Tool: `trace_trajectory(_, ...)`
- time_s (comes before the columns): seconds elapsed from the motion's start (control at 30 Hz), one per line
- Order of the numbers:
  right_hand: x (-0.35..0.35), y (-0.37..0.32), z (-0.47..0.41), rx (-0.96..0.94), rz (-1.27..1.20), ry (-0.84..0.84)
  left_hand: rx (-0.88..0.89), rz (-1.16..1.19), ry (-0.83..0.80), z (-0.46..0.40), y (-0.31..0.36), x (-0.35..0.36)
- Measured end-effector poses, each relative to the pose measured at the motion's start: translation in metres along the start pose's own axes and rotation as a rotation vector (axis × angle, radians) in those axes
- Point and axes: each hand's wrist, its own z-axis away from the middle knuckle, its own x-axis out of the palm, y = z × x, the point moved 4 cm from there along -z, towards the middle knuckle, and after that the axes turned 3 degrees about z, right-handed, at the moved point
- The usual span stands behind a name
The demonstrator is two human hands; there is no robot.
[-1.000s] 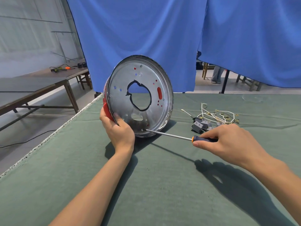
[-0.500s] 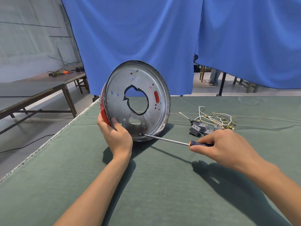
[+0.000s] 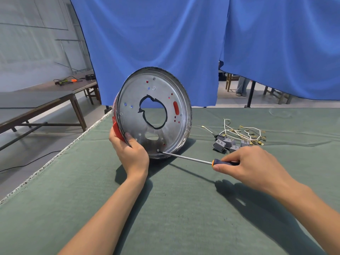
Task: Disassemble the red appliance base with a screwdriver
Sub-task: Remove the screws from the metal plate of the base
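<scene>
Screwdriver [image 3: 198, 159] unmoved on base [image 3: 154, 115] screw

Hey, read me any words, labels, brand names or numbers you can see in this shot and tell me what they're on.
None can be read.
The metal plate of the red appliance base: only holes and screws, no lettering visible.
The screwdriver handle: no legible marking.
The grey parts among the wires: any print is too small to read.
</scene>
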Motion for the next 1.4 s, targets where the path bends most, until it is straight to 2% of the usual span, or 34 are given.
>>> trace_trajectory(1.07, -0.001, -0.001, 0.003, 0.003, -0.022, -0.021, 0.049, 0.000, -0.037, 0.003, 0.002, 0.000)
trace_trajectory(1.27, 0.005, 0.002, 0.003, 0.067, -0.136, -0.114, 0.083, -0.008, -0.049, 0.005, 0.003, 0.001)
trace_trajectory(1.4, 0.010, 0.002, 0.006, 0.164, -0.376, -0.279, 0.137, 0.000, -0.094, 0.010, 0.009, 0.002)
